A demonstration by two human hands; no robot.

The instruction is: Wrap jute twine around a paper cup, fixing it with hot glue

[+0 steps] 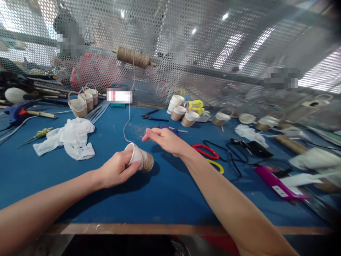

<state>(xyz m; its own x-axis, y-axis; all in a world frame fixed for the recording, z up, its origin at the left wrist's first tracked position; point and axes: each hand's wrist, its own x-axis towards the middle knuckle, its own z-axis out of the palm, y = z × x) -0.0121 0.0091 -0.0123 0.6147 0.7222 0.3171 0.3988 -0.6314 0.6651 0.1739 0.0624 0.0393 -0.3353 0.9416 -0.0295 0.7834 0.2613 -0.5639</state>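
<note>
At the blue tabletop [173, 204], the left hand [115, 169] grips a tilted cup [137, 156]; near it, the right hand [165, 139] hovers half-curled, hold unclear. Twine [129, 113] links the cup to a spool [133, 58] beyond both hands.

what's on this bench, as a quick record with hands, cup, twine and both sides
left hand: grips the cup at its open end
right hand: raised beyond the cup; grip unclear
cup: white, tilted, brown near its base
twine: hangs from the spool to the cup
left side: crumpled white material
right side: purple box
</note>
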